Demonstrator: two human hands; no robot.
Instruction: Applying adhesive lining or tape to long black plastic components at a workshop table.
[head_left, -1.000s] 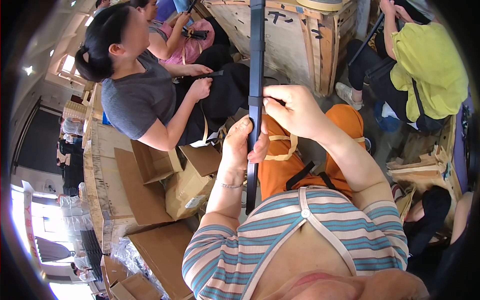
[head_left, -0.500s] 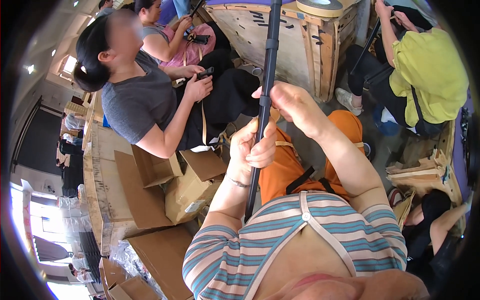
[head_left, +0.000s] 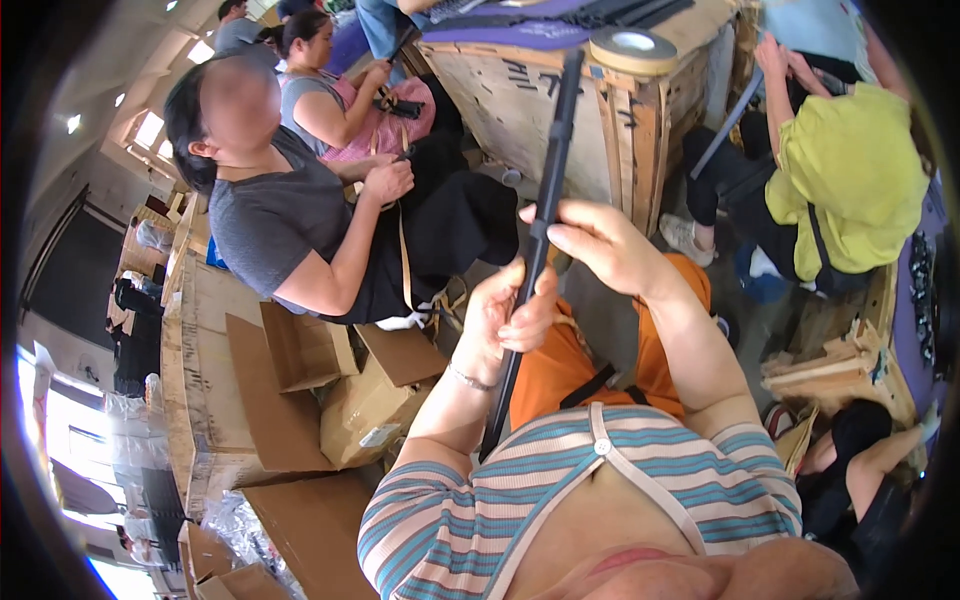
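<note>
A long black sectioned pole (head_left: 562, 125) with collars along it slants up in front of my chest. Its lower end is close to my left upper arm, and its upper end is level with the wooden crate ahead. My left hand (head_left: 512, 312) is wrapped round the lower part of the pole. Higher up, my right hand (head_left: 605, 245) pinches the pole at a collar, thumb and fingers closed on it. The orange cloth (head_left: 570, 370) over my legs is below both hands.
Ahead stands a wooden crate (head_left: 520, 95) with a tape roll (head_left: 633, 48) and black strips on top. A person in a grey shirt (head_left: 270, 225) sits at left, another in yellow (head_left: 850, 180) at right. Open cardboard boxes (head_left: 375, 415) lie at lower left.
The pole has come lower in view, so its upper end now shows. My right hand has moved down with it and still grips near the same collar. The view has shifted slightly.
</note>
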